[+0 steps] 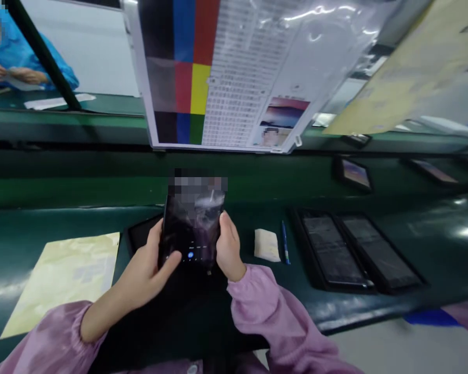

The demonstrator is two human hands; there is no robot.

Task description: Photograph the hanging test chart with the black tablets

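Note:
A black tablet with a dark, glossy screen is held up in front of me, above the green table. On its lower part a small blue round button and faint icons glow; blurred squares cover its top. My left hand grips the left edge, its thumb over the lower left corner of the screen. My right hand is wrapped round the right edge. Behind my left hand, a dark tray or device lies partly hidden on the table.
A yellow sheet lies left. To the right are a folded white cloth or pad, a blue pen and two dark tablets in trays. More devices rest behind. A colour chart hangs ahead; a person in blue sits beyond.

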